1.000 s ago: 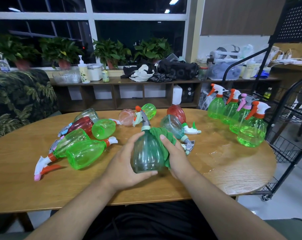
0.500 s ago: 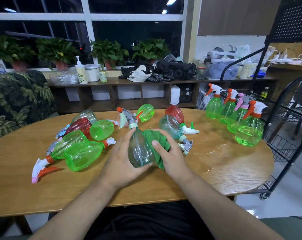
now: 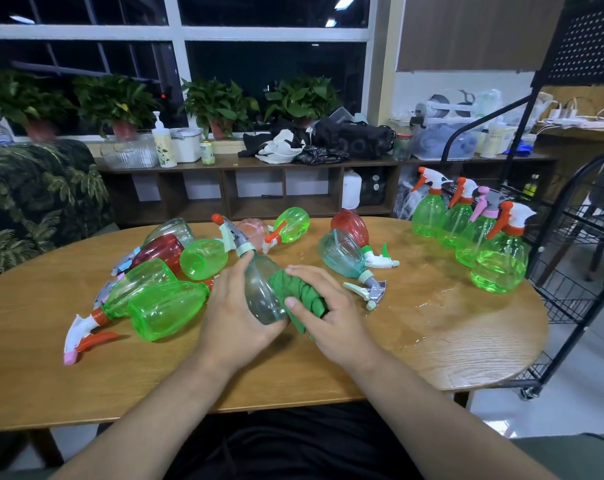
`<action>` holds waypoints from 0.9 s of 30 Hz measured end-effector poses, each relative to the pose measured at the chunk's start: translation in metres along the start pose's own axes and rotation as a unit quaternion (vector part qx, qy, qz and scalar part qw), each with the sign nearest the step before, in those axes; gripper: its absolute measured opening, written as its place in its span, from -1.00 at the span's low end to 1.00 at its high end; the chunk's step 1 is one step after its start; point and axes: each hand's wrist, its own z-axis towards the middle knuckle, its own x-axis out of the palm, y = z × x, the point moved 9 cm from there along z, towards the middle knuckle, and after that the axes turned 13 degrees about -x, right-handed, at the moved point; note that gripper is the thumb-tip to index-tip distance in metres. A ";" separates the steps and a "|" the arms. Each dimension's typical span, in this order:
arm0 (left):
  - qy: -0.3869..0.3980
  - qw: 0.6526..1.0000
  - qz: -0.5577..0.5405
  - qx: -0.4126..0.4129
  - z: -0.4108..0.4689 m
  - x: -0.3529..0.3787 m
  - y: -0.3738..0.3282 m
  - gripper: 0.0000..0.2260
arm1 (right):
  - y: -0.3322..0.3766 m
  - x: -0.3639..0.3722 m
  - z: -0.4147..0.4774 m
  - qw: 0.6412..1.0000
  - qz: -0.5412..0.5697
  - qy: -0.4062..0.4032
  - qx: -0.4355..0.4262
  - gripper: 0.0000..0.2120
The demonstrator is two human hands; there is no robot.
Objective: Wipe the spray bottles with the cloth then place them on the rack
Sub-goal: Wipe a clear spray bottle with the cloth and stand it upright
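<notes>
My left hand [image 3: 236, 315] grips a pale teal spray bottle [image 3: 260, 292] above the wooden table [image 3: 432, 348]; the bottle tilts with its grey and orange nozzle up and to the left. My right hand [image 3: 331, 318] presses a bunched green cloth [image 3: 302, 297] against the bottle's right side. Several other spray bottles, green, red and teal, lie on their sides to the left [image 3: 162, 308] and behind [image 3: 344, 252]. Several green bottles [image 3: 498, 263] stand upright at the table's right end. The black wire rack [image 3: 577, 271] is right of the table.
Wet patches shine on the table [image 3: 428, 303] to the right of my hands. A low shelf unit [image 3: 280, 185] with plants, clothes and containers runs along the window behind. A leaf-patterned sofa [image 3: 34, 202] is at the far left.
The held bottle has tipped from upright to leaning left, nozzle swinging up and left. My right hand with the cloth has slid down along the bottle's side.
</notes>
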 end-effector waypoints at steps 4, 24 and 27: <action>0.019 0.998 0.015 0.064 -0.004 0.003 -0.013 -0.03 | -0.012 -0.002 -0.003 0.996 0.065 -0.028 0.057 -0.66; 0.173 0.977 -0.047 0.119 -0.019 0.014 -0.032 0.08 | -0.049 0.012 -0.015 0.839 0.428 -0.137 0.308 -0.57; 0.155 0.977 -0.032 0.140 -0.021 0.014 -0.035 0.07 | -0.051 0.008 -0.014 0.838 0.426 -0.158 0.302 -0.53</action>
